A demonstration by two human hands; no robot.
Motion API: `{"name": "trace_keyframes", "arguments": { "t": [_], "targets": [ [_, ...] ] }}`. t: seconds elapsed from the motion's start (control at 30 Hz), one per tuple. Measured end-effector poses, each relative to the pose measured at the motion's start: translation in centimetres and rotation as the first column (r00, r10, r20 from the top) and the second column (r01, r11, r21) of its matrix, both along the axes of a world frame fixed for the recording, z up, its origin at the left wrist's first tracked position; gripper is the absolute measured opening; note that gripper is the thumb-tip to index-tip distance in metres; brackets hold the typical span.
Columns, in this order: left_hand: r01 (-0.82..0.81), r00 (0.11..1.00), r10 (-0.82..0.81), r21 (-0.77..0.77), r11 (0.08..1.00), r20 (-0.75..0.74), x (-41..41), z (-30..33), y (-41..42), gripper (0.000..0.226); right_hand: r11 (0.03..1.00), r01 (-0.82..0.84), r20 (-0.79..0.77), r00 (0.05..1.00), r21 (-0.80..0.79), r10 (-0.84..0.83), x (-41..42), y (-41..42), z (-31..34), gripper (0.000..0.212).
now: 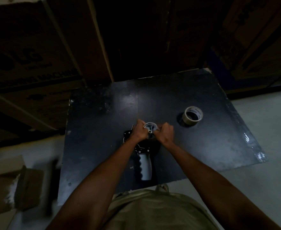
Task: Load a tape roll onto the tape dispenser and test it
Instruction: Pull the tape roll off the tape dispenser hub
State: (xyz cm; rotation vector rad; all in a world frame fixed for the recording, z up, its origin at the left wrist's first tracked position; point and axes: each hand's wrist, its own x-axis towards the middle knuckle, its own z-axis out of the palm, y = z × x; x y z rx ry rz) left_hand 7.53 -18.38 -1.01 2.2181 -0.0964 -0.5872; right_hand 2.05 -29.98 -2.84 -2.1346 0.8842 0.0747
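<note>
A tape dispenser [145, 166] with a grey, ridged handle lies flat on a dark board [103, 138], handle toward me. Its round spool hub [150, 127] sits at the far end. My left hand [140, 132] grips the hub from the left and my right hand [164, 133] grips it from the right, fingers closed around its rim. A pale tape roll [193, 115] stands alone on the board, to the right and farther away, with neither hand on it.
Large cardboard boxes [37, 60] are stacked behind and left of the board. A small open carton [15, 186] lies on the pale floor [260, 180] at the lower left. More boxes stand at the upper right. The scene is dim.
</note>
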Motion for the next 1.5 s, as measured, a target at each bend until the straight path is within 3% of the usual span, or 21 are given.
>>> {"name": "trace_keyframes", "arguments": {
  "t": [0.27,0.53,0.87,1.0,1.2,1.37,1.5],
  "targets": [
    [-0.041,0.999,0.041,-0.012,0.999,0.009,-0.1,0.0,-0.1,0.023,0.986,-0.144,-0.016,0.989,0.084,0.146,-0.2,-1.8,0.5,0.035],
    [-0.017,0.999,0.018,0.022,1.000,-0.033,0.4,-0.5,0.1,0.027,0.963,-0.222,0.077,0.974,0.151,0.212,-0.6,-2.4,-0.1,0.025],
    [0.309,0.949,-0.312,0.272,0.911,-0.033,1.8,-0.5,0.6,0.046,0.989,-0.107,0.144,0.985,0.103,0.091,-1.0,-1.6,-1.7,0.022],
    [0.365,0.924,-0.382,0.324,0.873,-0.013,2.8,-1.0,0.9,0.038,0.985,-0.097,0.182,0.981,0.143,0.070,-0.8,-1.7,-3.0,0.022],
    [0.540,0.833,-0.551,0.280,0.793,-0.045,6.1,-0.4,1.3,0.028,0.986,-0.137,0.255,0.961,0.091,0.109,-0.2,-2.6,-4.2,0.026],
    [0.634,0.772,-0.633,0.137,0.761,-0.056,7.4,0.2,2.0,0.027,0.983,-0.181,0.330,0.930,0.039,0.158,0.4,-3.4,-5.3,0.022],
    [0.688,0.713,-0.700,0.236,0.686,-0.040,7.4,0.6,2.0,0.024,0.963,-0.270,0.347,0.905,0.018,0.248,1.2,-4.4,-6.0,0.025]
  ]
}}
